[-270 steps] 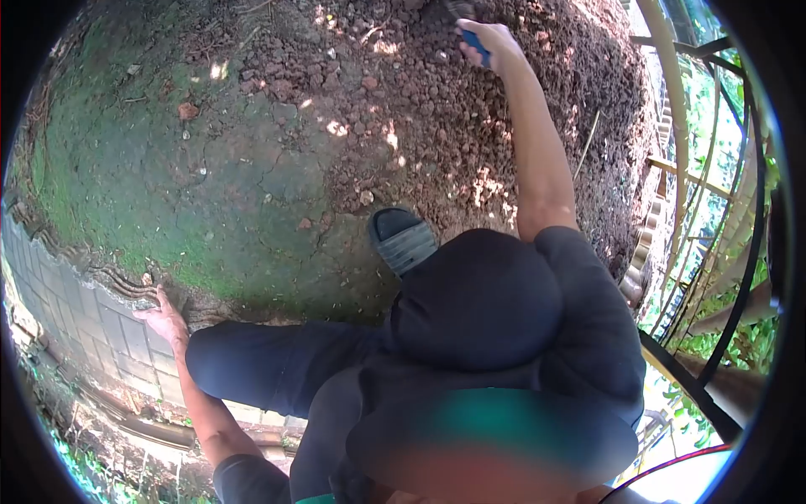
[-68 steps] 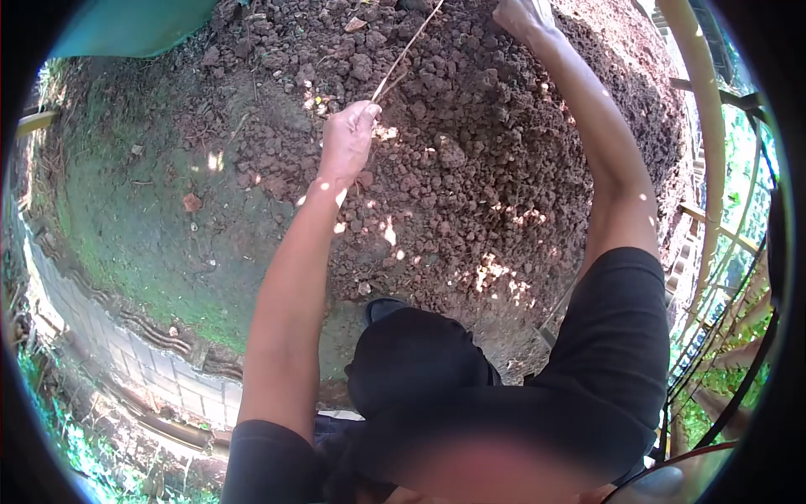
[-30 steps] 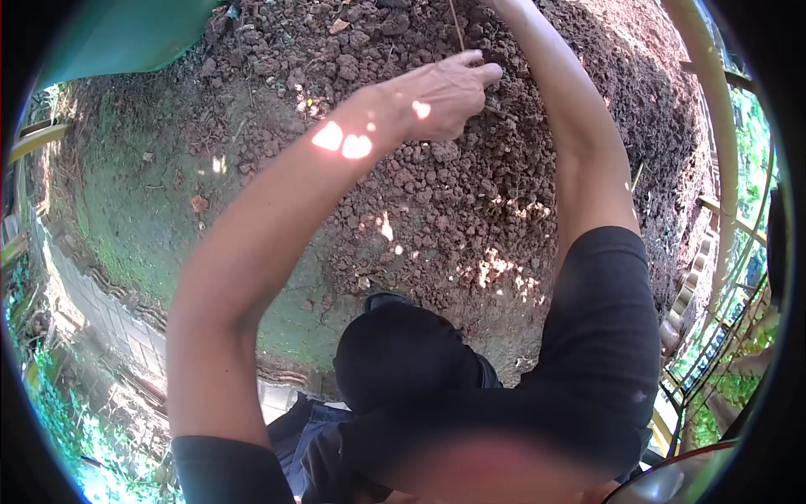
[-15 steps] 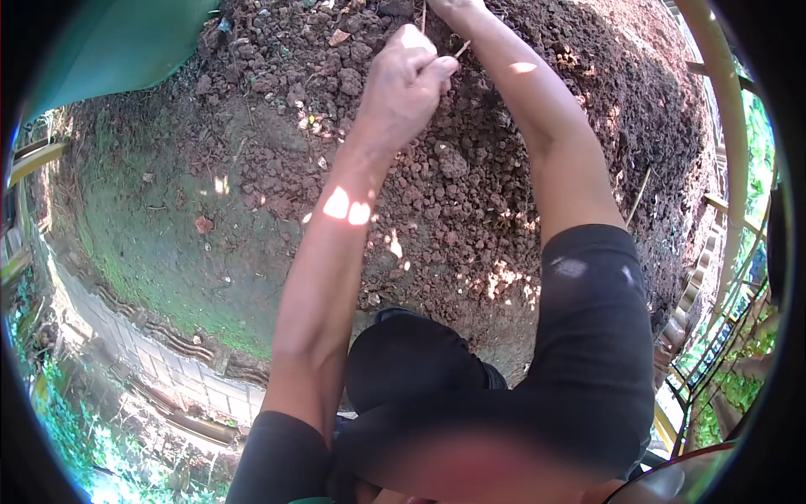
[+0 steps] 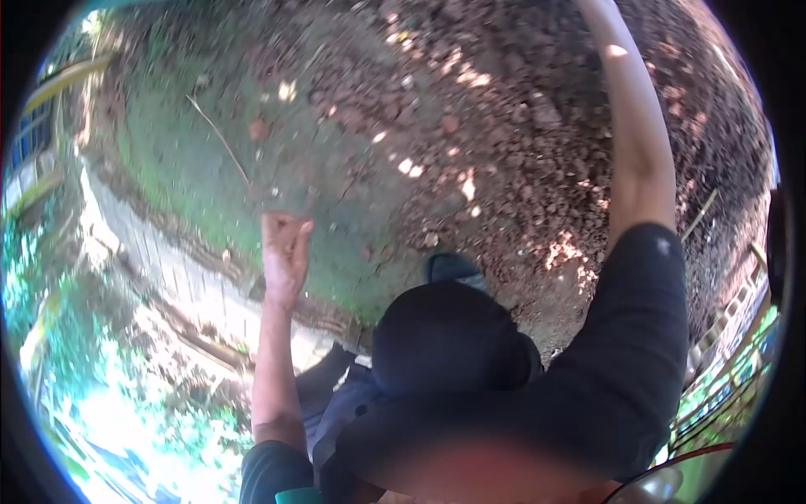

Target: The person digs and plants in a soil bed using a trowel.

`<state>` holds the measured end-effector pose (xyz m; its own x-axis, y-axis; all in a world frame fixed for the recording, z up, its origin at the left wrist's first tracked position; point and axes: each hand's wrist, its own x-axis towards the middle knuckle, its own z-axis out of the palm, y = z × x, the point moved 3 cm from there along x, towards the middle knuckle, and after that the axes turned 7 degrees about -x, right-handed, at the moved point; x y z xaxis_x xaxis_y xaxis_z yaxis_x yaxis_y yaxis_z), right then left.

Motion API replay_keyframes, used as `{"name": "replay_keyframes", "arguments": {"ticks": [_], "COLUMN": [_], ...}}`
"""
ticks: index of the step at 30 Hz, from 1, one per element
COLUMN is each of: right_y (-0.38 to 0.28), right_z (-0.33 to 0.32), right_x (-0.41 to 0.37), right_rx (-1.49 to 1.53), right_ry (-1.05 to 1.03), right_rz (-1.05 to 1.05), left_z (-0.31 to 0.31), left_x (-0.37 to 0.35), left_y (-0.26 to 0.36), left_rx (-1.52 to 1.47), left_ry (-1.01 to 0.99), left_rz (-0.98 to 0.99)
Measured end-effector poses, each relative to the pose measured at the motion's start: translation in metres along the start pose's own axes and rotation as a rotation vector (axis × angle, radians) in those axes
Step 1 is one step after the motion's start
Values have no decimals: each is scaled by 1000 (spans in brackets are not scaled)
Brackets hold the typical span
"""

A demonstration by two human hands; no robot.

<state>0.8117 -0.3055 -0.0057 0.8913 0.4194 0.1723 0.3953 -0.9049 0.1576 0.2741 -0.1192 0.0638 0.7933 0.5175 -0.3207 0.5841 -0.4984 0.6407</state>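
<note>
My left hand (image 5: pixel 285 252) is over the mossy ground at the left, its fingers curled. A long thin twig (image 5: pixel 220 139) slants up and left from near the fingertips, in line with them. Blur hides the point where it meets the fingers, but the hand looks closed on its lower end. My right forearm (image 5: pixel 638 118) stretches up over the loose brown soil (image 5: pixel 537 176). Only its wrist end reaches the top edge; the fingers and whatever they touch lie outside the view.
Mossy, packed ground (image 5: pixel 185 160) borders the clods. A pale concrete edging (image 5: pixel 180 252) runs along the lower left, with bright plants (image 5: pixel 126 412) beyond it. A yellowish pole (image 5: pixel 71 81) is at the upper left, and another stick (image 5: pixel 701 212) lies on the soil at the right.
My left hand has swung away from the soil, down and left over the moss, with the twig beside it. The view has shifted left, and my right hand has left the frame.
</note>
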Motion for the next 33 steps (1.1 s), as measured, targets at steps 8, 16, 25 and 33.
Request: {"name": "replay_keyframes", "arguments": {"ticks": [8,16,25,33], "right_y": [-59,-44,-51,-56], "right_z": [-55,-72,-79,-43], "right_x": [-311,-393,-390,-374], "right_rx": [683,939,985,611], "right_ry": [38,-308,-555,-542], "right_rz": [-30,98,175,-47], "left_z": [-25,-258,-434,-104], "left_x": [-57,32,64,-142], "left_y": [17,-32,-240,-247], "left_rx": [251,85,1384,202], "left_ry": [264,459,256,536], "left_rz": [38,-96,-654,-1316]}}
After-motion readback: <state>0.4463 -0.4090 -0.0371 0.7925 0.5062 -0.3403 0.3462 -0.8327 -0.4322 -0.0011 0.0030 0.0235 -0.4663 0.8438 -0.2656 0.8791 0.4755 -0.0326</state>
